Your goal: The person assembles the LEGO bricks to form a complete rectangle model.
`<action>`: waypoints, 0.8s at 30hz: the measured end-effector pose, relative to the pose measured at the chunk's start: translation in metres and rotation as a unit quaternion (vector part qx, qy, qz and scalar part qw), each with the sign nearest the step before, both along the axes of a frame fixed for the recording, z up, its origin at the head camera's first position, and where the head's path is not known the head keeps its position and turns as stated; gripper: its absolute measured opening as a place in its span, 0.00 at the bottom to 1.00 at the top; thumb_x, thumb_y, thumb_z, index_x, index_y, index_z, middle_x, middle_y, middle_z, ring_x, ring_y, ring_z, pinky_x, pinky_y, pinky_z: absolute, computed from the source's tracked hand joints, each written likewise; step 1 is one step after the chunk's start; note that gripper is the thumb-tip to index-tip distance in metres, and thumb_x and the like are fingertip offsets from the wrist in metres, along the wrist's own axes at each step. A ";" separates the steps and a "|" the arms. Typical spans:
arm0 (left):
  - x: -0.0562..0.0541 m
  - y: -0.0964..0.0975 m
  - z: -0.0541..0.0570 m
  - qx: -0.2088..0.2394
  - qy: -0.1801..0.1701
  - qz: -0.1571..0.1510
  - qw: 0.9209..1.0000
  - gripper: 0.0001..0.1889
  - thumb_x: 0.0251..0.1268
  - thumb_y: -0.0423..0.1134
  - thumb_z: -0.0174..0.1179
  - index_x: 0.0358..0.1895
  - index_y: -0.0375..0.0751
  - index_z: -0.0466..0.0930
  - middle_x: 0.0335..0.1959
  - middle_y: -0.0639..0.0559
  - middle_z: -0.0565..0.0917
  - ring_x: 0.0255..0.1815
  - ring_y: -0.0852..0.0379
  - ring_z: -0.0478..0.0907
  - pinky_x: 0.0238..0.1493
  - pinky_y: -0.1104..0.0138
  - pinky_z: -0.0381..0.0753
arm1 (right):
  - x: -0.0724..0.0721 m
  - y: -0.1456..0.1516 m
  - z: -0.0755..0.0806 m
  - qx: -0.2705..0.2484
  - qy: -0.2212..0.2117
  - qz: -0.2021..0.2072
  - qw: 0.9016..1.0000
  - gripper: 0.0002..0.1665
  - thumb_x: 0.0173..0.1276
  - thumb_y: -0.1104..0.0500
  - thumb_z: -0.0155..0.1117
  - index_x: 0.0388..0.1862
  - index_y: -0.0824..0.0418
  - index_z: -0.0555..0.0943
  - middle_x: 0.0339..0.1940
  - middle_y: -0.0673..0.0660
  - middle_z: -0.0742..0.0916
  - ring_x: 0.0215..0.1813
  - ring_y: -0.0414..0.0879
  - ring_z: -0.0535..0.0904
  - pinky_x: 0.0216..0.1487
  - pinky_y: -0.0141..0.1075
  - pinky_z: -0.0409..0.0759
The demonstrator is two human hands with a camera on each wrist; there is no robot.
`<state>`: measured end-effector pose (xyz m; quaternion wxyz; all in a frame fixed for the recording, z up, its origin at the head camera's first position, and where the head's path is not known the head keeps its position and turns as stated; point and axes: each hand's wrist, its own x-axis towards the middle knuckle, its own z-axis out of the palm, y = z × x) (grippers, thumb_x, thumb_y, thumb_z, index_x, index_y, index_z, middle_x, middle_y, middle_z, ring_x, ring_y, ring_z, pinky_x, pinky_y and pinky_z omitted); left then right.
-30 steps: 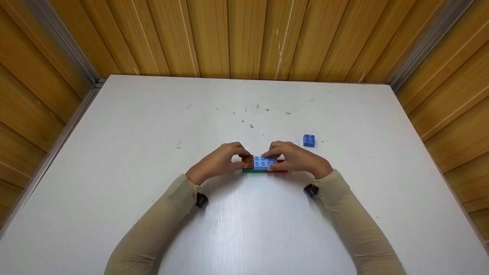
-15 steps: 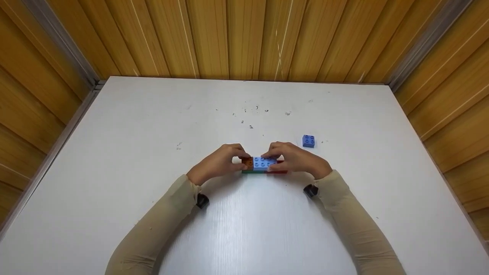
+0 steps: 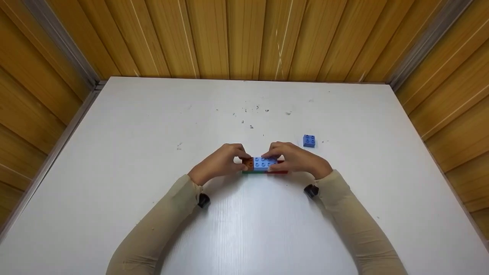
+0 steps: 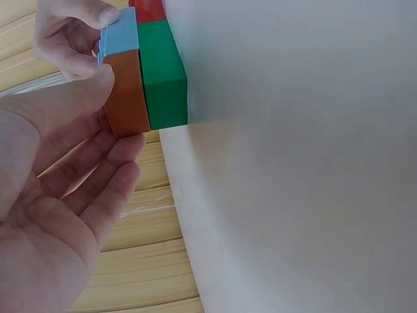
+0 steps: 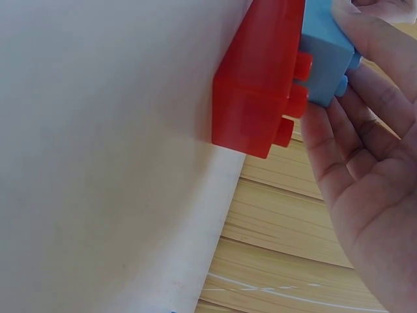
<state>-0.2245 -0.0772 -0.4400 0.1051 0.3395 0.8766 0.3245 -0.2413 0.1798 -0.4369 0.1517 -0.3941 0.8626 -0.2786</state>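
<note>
Left hand (image 3: 219, 164) pinches orange brick (image 4: 127, 98) between thumb and fingers; right hand (image 3: 300, 158) pinches light-blue brick (image 3: 261, 165), abutting it. Both sit on green brick (image 4: 166, 78) and red brick (image 5: 251, 85), end to end on table (image 3: 172, 114). Blue brick (image 3: 309, 141) apart, just beyond right hand.

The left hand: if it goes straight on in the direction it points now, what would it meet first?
The left hand pinches the orange-brown brick; straight beyond that, it would probably meet the light blue brick, seemingly touching it.
</note>
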 end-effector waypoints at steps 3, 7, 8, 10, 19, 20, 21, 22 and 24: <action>0.001 0.001 0.002 -0.008 0.002 0.005 1.000 0.16 0.58 0.33 0.67 0.51 0.35 0.84 0.39 0.47 0.82 0.39 0.53 0.78 0.39 0.69 0.76 | -0.001 -0.001 0.000 -0.003 0.004 0.005 1.000 0.22 0.61 0.60 0.69 0.54 0.64 0.82 0.41 0.56 0.82 0.47 0.47 0.79 0.51 0.43 0.80; 0.001 0.003 0.003 -0.016 0.002 0.008 1.000 0.17 0.57 0.33 0.68 0.51 0.36 0.84 0.38 0.47 0.82 0.39 0.52 0.78 0.38 0.68 0.76 | -0.001 -0.001 0.000 -0.005 -0.001 0.004 1.000 0.22 0.61 0.59 0.70 0.54 0.63 0.82 0.41 0.56 0.82 0.47 0.46 0.79 0.51 0.43 0.80; 0.001 0.003 0.004 -0.017 0.001 0.008 1.000 0.17 0.57 0.33 0.68 0.51 0.36 0.84 0.38 0.46 0.82 0.39 0.51 0.78 0.38 0.68 0.76 | -0.001 -0.001 0.000 -0.004 -0.004 0.003 1.000 0.22 0.61 0.59 0.70 0.54 0.63 0.82 0.41 0.56 0.82 0.47 0.46 0.79 0.51 0.43 0.80; 0.000 0.003 0.004 -0.018 -0.003 0.007 1.000 0.17 0.56 0.33 0.68 0.51 0.35 0.84 0.38 0.46 0.82 0.40 0.50 0.79 0.39 0.68 0.76 | -0.001 0.000 0.000 -0.005 -0.007 0.001 1.000 0.22 0.61 0.59 0.70 0.55 0.63 0.82 0.42 0.55 0.82 0.47 0.47 0.80 0.51 0.43 0.81; -0.003 0.000 0.001 0.011 -0.019 0.011 1.000 0.17 0.55 0.31 0.69 0.50 0.34 0.84 0.39 0.46 0.84 0.43 0.52 0.80 0.47 0.61 0.81 | 0.001 -0.002 0.001 0.009 0.008 -0.005 1.000 0.22 0.62 0.60 0.69 0.55 0.63 0.82 0.43 0.56 0.83 0.48 0.47 0.79 0.52 0.43 0.80; -0.003 0.000 0.001 0.011 -0.021 0.013 1.000 0.17 0.55 0.31 0.69 0.50 0.34 0.84 0.40 0.46 0.84 0.43 0.52 0.80 0.47 0.61 0.81 | 0.001 -0.002 0.001 0.011 0.012 -0.003 1.000 0.22 0.62 0.60 0.69 0.55 0.63 0.82 0.44 0.57 0.83 0.48 0.47 0.79 0.52 0.43 0.80; -0.003 0.000 0.001 0.012 -0.021 0.013 1.000 0.17 0.55 0.32 0.69 0.50 0.34 0.84 0.40 0.45 0.84 0.43 0.52 0.80 0.47 0.61 0.81 | 0.002 -0.002 0.002 0.014 0.015 -0.002 1.000 0.22 0.62 0.60 0.69 0.56 0.64 0.81 0.44 0.57 0.83 0.48 0.48 0.79 0.52 0.43 0.80; -0.003 0.000 0.001 0.014 -0.022 0.012 1.000 0.17 0.55 0.31 0.69 0.50 0.34 0.84 0.40 0.45 0.84 0.43 0.52 0.80 0.47 0.62 0.81 | 0.003 -0.002 0.003 0.017 0.019 0.000 1.000 0.22 0.62 0.60 0.68 0.56 0.64 0.81 0.45 0.57 0.83 0.48 0.48 0.78 0.52 0.43 0.80; -0.002 0.001 0.001 0.015 -0.021 0.011 1.000 0.17 0.55 0.31 0.69 0.50 0.34 0.84 0.40 0.45 0.84 0.43 0.53 0.80 0.47 0.62 0.81 | 0.004 -0.002 0.004 0.023 0.024 0.004 0.999 0.22 0.63 0.60 0.68 0.57 0.63 0.81 0.46 0.57 0.83 0.49 0.48 0.78 0.52 0.43 0.80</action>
